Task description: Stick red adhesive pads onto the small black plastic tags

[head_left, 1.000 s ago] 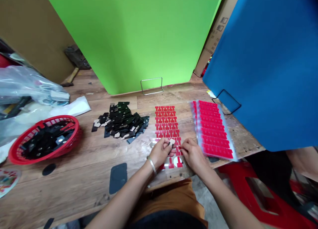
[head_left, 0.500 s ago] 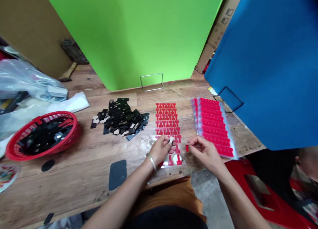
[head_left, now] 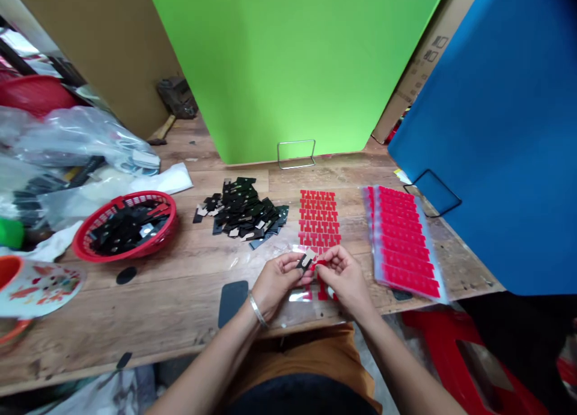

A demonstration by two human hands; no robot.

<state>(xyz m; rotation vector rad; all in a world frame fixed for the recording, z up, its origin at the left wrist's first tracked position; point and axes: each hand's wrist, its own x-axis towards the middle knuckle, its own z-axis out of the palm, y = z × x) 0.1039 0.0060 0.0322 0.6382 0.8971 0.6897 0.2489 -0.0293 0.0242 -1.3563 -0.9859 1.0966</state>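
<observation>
My left hand [head_left: 277, 280] pinches a small black part with a pale end [head_left: 306, 260] just above the near table edge. My right hand [head_left: 342, 277] meets it from the right, fingers pinched on a small red sticker [head_left: 321, 263] pressed against the part. Both hands hover over a clear sheet of red T-shaped stickers [head_left: 319, 220], whose near rows they hide. A pile of the same black parts [head_left: 243, 214] lies to the left of that sheet.
A stack of red sticker sheets [head_left: 403, 241] lies to the right. A red basket [head_left: 128, 226] with black parts sits at the left, beside plastic bags [head_left: 76, 142]. A green board [head_left: 293, 66] and a blue board [head_left: 491, 133] stand behind. A dark flat pad [head_left: 232, 301] lies near the front edge.
My right hand peeled a red sticker off the sheet, lifted away to the right, then came back to the part held in my left hand. The view shifted left.
</observation>
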